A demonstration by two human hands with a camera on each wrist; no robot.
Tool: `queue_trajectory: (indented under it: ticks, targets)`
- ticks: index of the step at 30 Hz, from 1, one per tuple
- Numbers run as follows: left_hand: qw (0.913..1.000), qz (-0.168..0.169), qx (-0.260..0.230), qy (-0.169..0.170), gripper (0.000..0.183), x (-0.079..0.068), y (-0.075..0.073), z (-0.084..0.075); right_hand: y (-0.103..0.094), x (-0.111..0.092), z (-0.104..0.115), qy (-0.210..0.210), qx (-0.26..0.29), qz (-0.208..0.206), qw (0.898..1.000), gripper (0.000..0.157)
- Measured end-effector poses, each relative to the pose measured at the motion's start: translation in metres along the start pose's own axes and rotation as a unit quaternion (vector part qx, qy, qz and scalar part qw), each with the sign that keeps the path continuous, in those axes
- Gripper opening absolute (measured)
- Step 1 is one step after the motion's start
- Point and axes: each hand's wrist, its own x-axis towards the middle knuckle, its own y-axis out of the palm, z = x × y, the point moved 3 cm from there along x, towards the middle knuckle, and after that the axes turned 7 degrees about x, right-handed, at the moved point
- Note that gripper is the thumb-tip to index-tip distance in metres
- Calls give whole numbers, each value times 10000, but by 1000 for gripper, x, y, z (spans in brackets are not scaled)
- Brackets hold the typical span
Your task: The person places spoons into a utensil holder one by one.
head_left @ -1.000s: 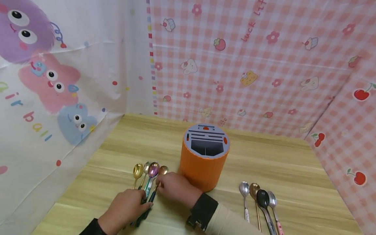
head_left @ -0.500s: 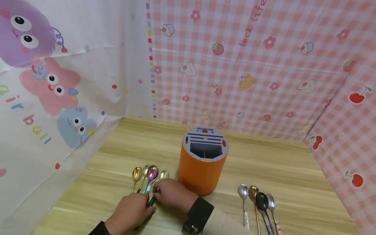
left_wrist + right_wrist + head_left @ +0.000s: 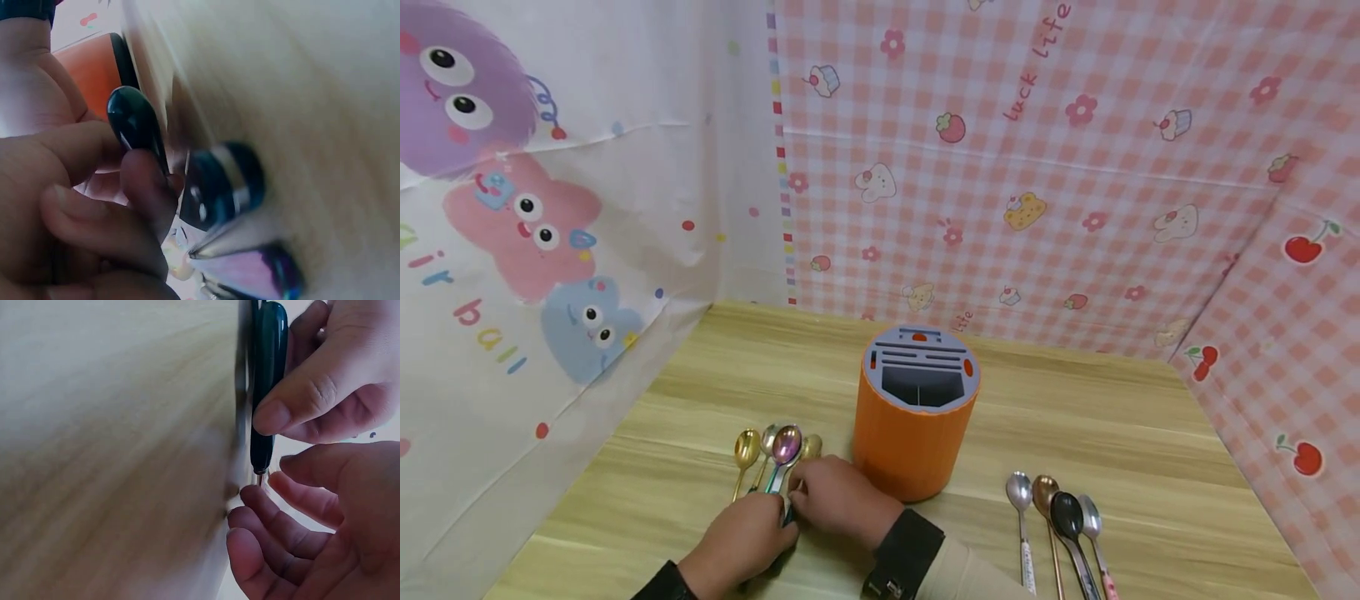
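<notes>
My left hand (image 3: 745, 537) pinches the dark green handle (image 3: 269, 359) of a gold-bowled spoon (image 3: 810, 447), its thumb along the handle in the right wrist view. Just ahead, my right hand (image 3: 837, 497) curls its fingers at the thin metal neck (image 3: 260, 479) of the same spoon; the bowl is partly behind this hand. Immediately left lie a gold spoon (image 3: 747, 448), a silvery spoon (image 3: 768, 438) and a purple iridescent spoon (image 3: 787, 444), their handles largely hidden by my left hand. Close by in the left wrist view is another dark handle (image 3: 231, 184) with a pale band.
An orange cylindrical holder (image 3: 910, 454) with a grey slotted top (image 3: 917, 343) stands just beyond my right hand. Several spoons lie at the right, among them a black spoon (image 3: 1067, 514) and a copper-coloured spoon (image 3: 1046, 495). Printed cloths surround the wooden table (image 3: 1060, 408).
The gold-bowled spoon has turned, its bowl now narrower to view. My left hand has shifted slightly right, nearer my right hand, which stays at the neck. The other spoons keep their places.
</notes>
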Motion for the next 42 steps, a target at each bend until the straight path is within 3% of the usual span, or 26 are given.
queue_trajectory:
  ticks: [4, 10, 16, 19, 24, 29, 34, 39, 42]
  targets:
    - [9990, 105, -410, 127, 33, 0, 0, 0, -7, -1, -1, 94, 313, -294, 9990, 12]
    - [9990, 2, -433, 122, 34, 2, -4, -5, -14, 1, -4, 324, 1001, -918, 9902, 5]
    - [9974, -273, -666, -77, 27, 4, -8, -8, -24, -3, 2, 419, 2288, -1559, 9600, 19]
    - [9943, -186, -1025, -214, 17, 4, -8, -6, -30, -5, 10, 434, 2767, -1633, 9460, 23]
    - [9906, -153, -1355, -119, 29, 5, -7, -3, -32, -6, 15, 350, 3248, -1610, 9313, 29]
    - [9796, 32, -2008, -8, 35, 6, -6, -2, -36, -9, 16, 347, 3372, -1568, 9276, 40]
    - [9645, 213, -2632, 48, 38, 6, -8, -4, -49, -14, 22, 234, 3322, -1618, 9289, 29]
    - [9634, 101, -2662, 303, 31, 6, -14, -8, -60, -18, 27, 185, 3227, -1710, 9307, 48]
    - [9647, -1, -2602, 409, 33, 6, -19, -10, -66, -21, 30, 67, 3174, -1737, 9322, 47]
